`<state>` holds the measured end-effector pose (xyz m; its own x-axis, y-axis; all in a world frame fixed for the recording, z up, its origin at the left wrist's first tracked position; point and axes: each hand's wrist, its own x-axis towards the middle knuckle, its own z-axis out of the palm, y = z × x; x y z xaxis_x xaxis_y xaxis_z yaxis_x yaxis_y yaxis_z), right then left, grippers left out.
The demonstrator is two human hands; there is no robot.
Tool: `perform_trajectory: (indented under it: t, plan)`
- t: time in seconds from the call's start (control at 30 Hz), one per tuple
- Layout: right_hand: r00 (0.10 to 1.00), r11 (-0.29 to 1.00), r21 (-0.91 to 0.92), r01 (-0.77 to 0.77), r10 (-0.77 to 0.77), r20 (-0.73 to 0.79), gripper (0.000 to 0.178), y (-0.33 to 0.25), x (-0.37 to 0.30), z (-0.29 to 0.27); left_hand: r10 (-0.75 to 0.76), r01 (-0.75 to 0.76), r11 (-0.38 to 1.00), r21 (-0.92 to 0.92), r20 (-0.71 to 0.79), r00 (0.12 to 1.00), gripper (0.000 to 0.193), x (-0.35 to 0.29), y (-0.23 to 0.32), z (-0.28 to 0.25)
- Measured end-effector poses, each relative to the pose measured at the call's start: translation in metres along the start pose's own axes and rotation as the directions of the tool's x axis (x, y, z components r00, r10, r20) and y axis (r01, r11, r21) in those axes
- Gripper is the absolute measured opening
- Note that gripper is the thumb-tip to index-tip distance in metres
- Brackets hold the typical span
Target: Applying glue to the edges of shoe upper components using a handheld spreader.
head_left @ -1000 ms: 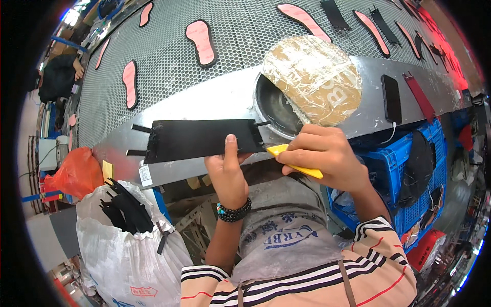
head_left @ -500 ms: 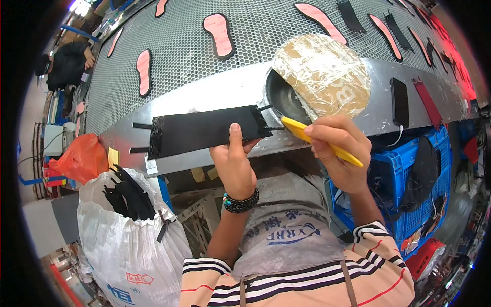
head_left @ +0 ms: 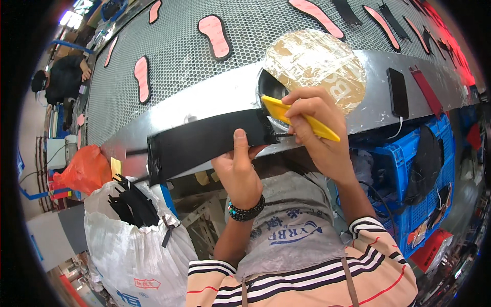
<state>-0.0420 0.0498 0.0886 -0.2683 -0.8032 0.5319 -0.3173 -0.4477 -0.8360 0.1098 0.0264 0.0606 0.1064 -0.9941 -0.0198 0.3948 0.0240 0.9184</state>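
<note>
My left hand (head_left: 239,171) grips the near edge of a flat black strap piece (head_left: 209,135), thumb on top. Narrow tabs stick out from both its ends, and the piece hangs tilted above the metal ledge. In my right hand (head_left: 322,125) is a flat yellow brush-like tool (head_left: 302,116), pinched like a pen. Its tip lies over the right end of the black piece, beside a dark round pot (head_left: 268,84). A cardboard disc (head_left: 317,64) wrapped in clear tape covers most of that pot. Whether the tip touches the piece, I cannot tell.
Pink insole-shaped pieces (head_left: 215,37) with black edges lie on the mesh conveyor (head_left: 174,66). On the metal ledge are a phone (head_left: 398,92) and a dark red strap (head_left: 425,92). A white sack (head_left: 135,256) stands at left, a blue crate (head_left: 409,174) at right. Another person (head_left: 64,79) is far left.
The yellow tool has moved left, from the pot's edge to over the right end of the black piece. The black piece has tilted, its left end lower.
</note>
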Motion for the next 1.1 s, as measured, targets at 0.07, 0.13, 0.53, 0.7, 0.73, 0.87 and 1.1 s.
perform_trajectory:
  t: [0.07,0.13,0.53,0.7,0.73,0.87,1.1]
  plan:
    - [0.998,0.996,-0.089,-0.016,0.012,-0.055,0.007,0.006,0.003,-0.006,-0.010,0.009,0.999,0.032,0.048,0.999,0.025,0.009,0.000,-0.008]
    - [0.985,0.993,0.068,-0.092,0.101,-0.142,0.006,-0.006,0.000,-0.008,-0.039,0.037,0.998,0.043,0.060,0.997,0.023,0.015,0.003,-0.014]
    - [0.911,0.946,0.154,-0.285,0.317,-0.263,0.005,0.005,-0.017,-0.084,-0.244,0.183,0.968,0.171,0.476,0.845,0.018,0.194,-0.010,0.065]
    - [0.958,0.976,0.027,-0.216,0.218,-0.187,0.004,-0.003,-0.013,-0.088,-0.116,0.062,0.906,0.419,0.103,0.988,0.048,0.285,-0.053,0.093]
    - [0.954,0.976,0.039,-0.214,0.218,-0.207,0.004,-0.002,-0.011,-0.092,0.072,-0.064,0.907,0.417,-0.003,0.997,0.039,0.290,-0.054,0.076]
    - [0.943,0.979,0.000,-0.202,0.195,-0.269,0.007,0.015,-0.023,-0.107,0.438,-0.221,0.629,0.746,-0.105,0.893,0.035,0.252,0.001,-0.054]
    - [0.998,0.994,0.111,-0.013,0.019,-0.056,0.016,0.033,-0.010,-0.122,0.146,0.709,-0.175,0.683,-0.695,0.704,0.036,0.102,0.256,-0.390]
